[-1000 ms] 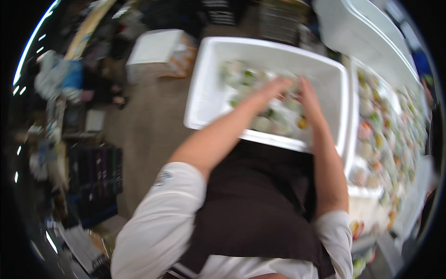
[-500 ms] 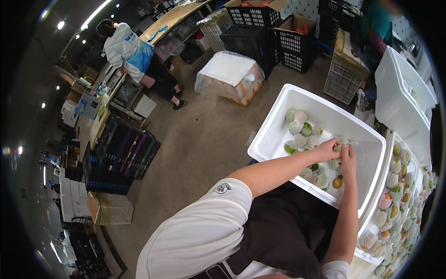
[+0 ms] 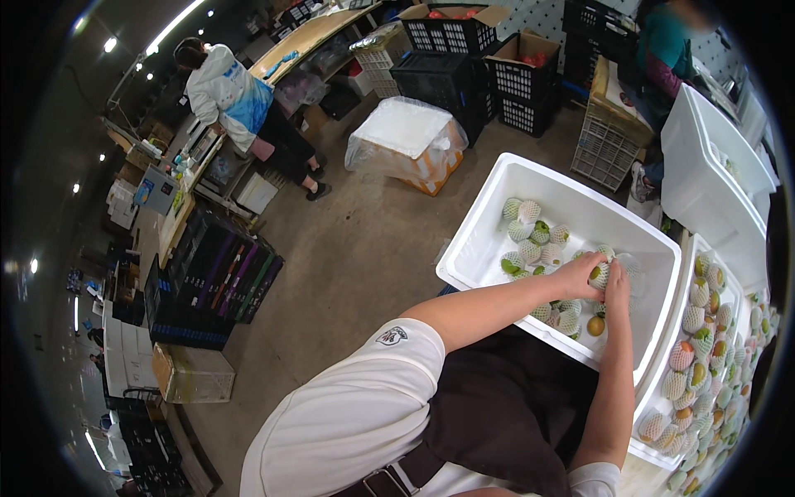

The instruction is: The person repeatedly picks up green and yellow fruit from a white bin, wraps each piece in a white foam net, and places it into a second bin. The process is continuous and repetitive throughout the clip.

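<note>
Both of my hands are over a white foam box (image 3: 472, 240), toward its right side. My left hand (image 3: 580, 277) has its fingers closed around a yellow-green fruit in a white foam net (image 3: 598, 276). Pressed against the other side of that fruit is my right hand (image 3: 617, 290), its fingers partly hidden. Inside the box lie several more netted fruits, such as a pale one (image 3: 528, 213) near the far left. One bare orange-brown fruit (image 3: 595, 326) lies below my hands. Beside my right hand is a clear plastic piece (image 3: 634, 273).
To the right stands a white tray (image 3: 650, 451) of netted fruits, with more beyond it. White foam boxes (image 3: 704, 178) are stacked at the far right. A plastic-wrapped box (image 3: 406, 141) sits on the floor ahead. Two people (image 3: 232, 95) (image 3: 669, 50) are farther off.
The fruit between my hands has turned so that its yellow-green skin shows through the net. My hands have shifted slightly down and left in the picture, along with the box.
</note>
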A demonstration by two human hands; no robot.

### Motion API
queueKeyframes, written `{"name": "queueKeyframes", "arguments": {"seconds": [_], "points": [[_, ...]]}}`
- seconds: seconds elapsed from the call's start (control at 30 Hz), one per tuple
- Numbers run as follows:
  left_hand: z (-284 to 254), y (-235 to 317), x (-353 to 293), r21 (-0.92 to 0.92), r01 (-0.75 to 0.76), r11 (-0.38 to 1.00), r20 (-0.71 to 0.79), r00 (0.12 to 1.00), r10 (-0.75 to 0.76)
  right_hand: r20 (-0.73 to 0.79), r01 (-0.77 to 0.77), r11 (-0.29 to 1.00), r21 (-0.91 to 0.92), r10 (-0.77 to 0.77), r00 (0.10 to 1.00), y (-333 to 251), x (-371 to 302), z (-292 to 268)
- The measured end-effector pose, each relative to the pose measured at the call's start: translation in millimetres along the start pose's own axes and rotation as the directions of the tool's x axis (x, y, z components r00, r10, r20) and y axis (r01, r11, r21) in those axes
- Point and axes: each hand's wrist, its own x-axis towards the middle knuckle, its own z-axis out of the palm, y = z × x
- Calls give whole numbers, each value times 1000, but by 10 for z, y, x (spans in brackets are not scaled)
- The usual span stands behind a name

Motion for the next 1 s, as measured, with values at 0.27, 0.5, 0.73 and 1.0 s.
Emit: {"name": "queueKeyframes", "arguments": {"seconds": [0.27, 0.5, 0.73, 1.0], "points": [[-220, 250, 1, -159, 160, 974, 52, 987, -154, 153, -276, 957, 93, 260, 953, -675, -254, -21], [-13, 60, -10, -332, 285, 899, 154, 957, -246, 188, 390, 733, -558, -346, 919, -203, -174, -26], [-14, -331, 114, -280, 225, 934, 6, 973, -232, -237, -20, 843, 538, 174, 956, -423, -430, -344], [-154, -140, 122, -355, 349, 867, 118, 937, -329, -146, -86, 790, 607, 218, 965, -1112, -2340, -1116]]}}
